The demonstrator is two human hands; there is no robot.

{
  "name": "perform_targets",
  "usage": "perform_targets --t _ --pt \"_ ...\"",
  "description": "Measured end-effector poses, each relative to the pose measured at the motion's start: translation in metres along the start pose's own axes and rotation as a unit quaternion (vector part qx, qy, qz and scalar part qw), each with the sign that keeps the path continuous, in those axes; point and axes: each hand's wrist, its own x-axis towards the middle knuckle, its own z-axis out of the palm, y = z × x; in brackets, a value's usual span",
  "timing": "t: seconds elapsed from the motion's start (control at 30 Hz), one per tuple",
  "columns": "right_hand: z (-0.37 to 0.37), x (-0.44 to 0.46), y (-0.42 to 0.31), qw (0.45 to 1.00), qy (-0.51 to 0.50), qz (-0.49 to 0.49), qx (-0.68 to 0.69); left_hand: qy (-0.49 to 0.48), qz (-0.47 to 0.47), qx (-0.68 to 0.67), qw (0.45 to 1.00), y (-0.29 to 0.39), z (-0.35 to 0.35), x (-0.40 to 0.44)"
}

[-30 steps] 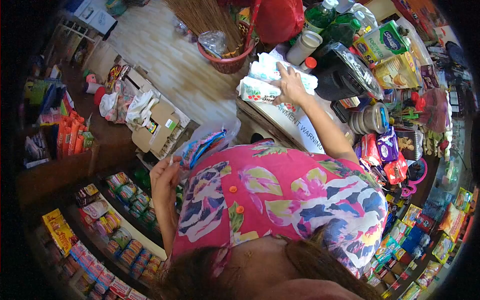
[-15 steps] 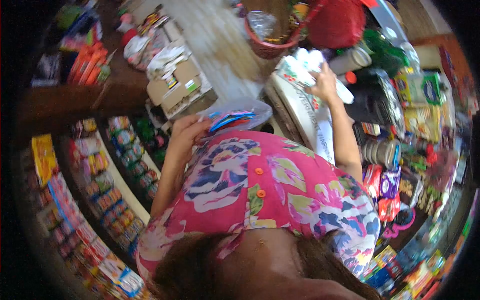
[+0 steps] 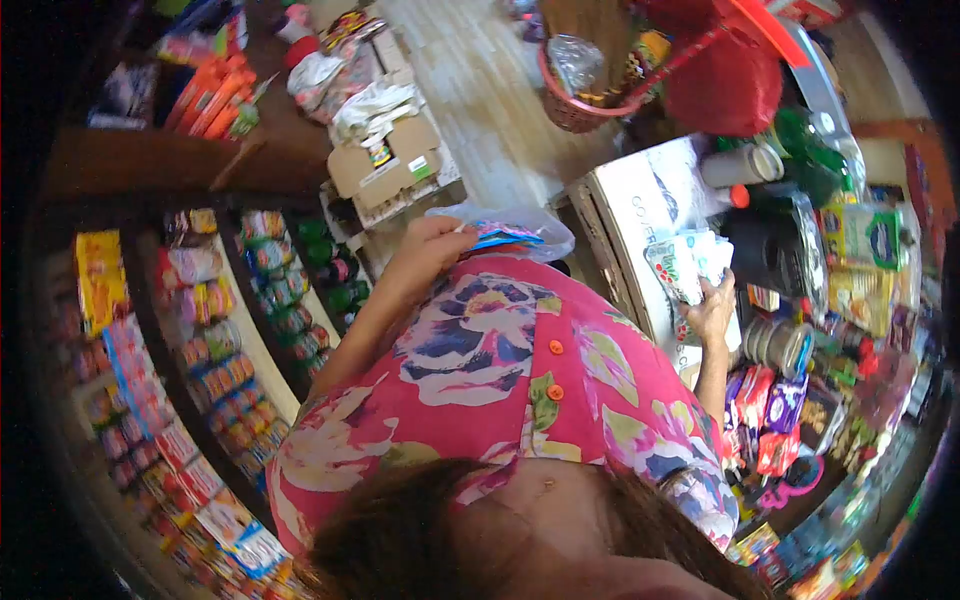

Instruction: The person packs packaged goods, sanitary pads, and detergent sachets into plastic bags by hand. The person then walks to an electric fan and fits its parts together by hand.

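My left hand is closed on the edge of a clear plastic bag, in front of my chest. Blue and pink packets show inside the bag. My right hand is wrapped round white packs with green and red print. Those packs are over a white box with large lettering, near its front end. Whether they rest on the box or hang just above it, I cannot tell.
A red basket stands beyond the box. To the right are a dark container, a white jar and snack packs. An open cardboard box lies ahead. Shelves of cans line the left.
My right hand has drawn the white packs back along the box towards me, uncovering its far end. My left hand and the bag have moved to the right in view. The view has turned.
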Motion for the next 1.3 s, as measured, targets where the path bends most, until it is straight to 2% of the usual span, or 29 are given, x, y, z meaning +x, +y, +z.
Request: perform_targets --t 0.07,0.1,0.17,0.23,0.3,0.37,0.4,0.43,0.5,0.53,0.57,0.63,0.7,0.8,0.93,1.03,1.07,1.2,1.3 --pt "0.016 -0.001 0.033 0.999 0.03 -0.034 -0.023 -0.016 -0.001 0.056 0.998 0.004 -0.002 0.008" --pt "0.01 -0.003 0.033 0.998 0.041 -0.052 -0.022 -0.012 -0.009 0.043 0.999 0.012 0.0 0.008" --pt "0.008 -0.003 0.037 0.998 0.033 -0.045 -0.041 -0.02 -0.032 0.026 0.999 0.027 0.01 0.006" --pt "-0.014 -0.005 0.022 0.999 0.034 -0.014 0.001 -0.003 -0.027 0.026 0.999 0.014 0.005 0.014" --pt "-0.009 -0.009 0.034 0.996 0.082 -0.027 0.018 -0.052 -0.017 0.013 0.998 0.011 0.005 0.018" --pt "0.0 -0.019 0.033 0.994 0.104 -0.014 -0.029 -0.042 -0.02 0.025 0.999 0.013 0.007 0.014" --pt "0.008 -0.028 0.032 0.99 0.118 -0.025 -0.078 -0.05 0.024 0.032 0.998 0.014 0.013 0.008" --pt "0.018 -0.013 0.019 0.988 0.073 0.018 -0.135 -0.051 0.002 0.033 0.998 0.023 -0.001 0.034" --pt "0.028 -0.019 0.014 0.989 0.076 0.049 -0.117 -0.039 0.02 0.02 0.999 0.005 -0.012 0.053" --pt "0.032 -0.02 0.015 0.99 0.089 0.052 -0.1 -0.043 0.021 0.012 0.999 0.016 -0.01 0.053" --pt "0.025 -0.022 0.011 0.992 0.058 0.064 -0.088 -0.047 0.018 0.006 0.999 0.028 -0.004 0.048" --pt "0.013 -0.026 -0.004 0.992 0.086 0.065 -0.061 -0.059 0.012 0.003 0.998 0.044 0.001 0.044" --pt "0.022 -0.022 -0.006 0.991 0.097 0.064 -0.06 -0.076 0.014 0.002 0.997 0.054 -0.004 0.05" --pt "0.02 -0.013 -0.01 0.988 0.057 0.092 -0.112 -0.099 0.035 -0.008 0.994 0.052 -0.017 0.063" --pt "0.02 -0.009 -0.023 0.98 0.147 0.102 -0.091 -0.101 0.036 -0.003 0.994 0.079 -0.015 0.061" --pt "0.026 -0.005 -0.035 0.984 0.063 0.152 -0.064 -0.153 0.079 -0.037 0.984 0.092 -0.019 0.07" --pt "0.026 -0.003 -0.036 0.983 0.062 0.166 -0.054 -0.147 0.089 -0.026 0.985 0.097 -0.022 0.072" --pt "0.014 0.0 -0.055 0.975 0.153 0.15 -0.065 -0.143 0.101 -0.012 0.984 0.111 -0.028 0.085" --pt "0.043 0.007 -0.044 0.981 0.063 0.177 -0.041 -0.13 0.101 0.006 0.986 0.121 -0.03 0.104"
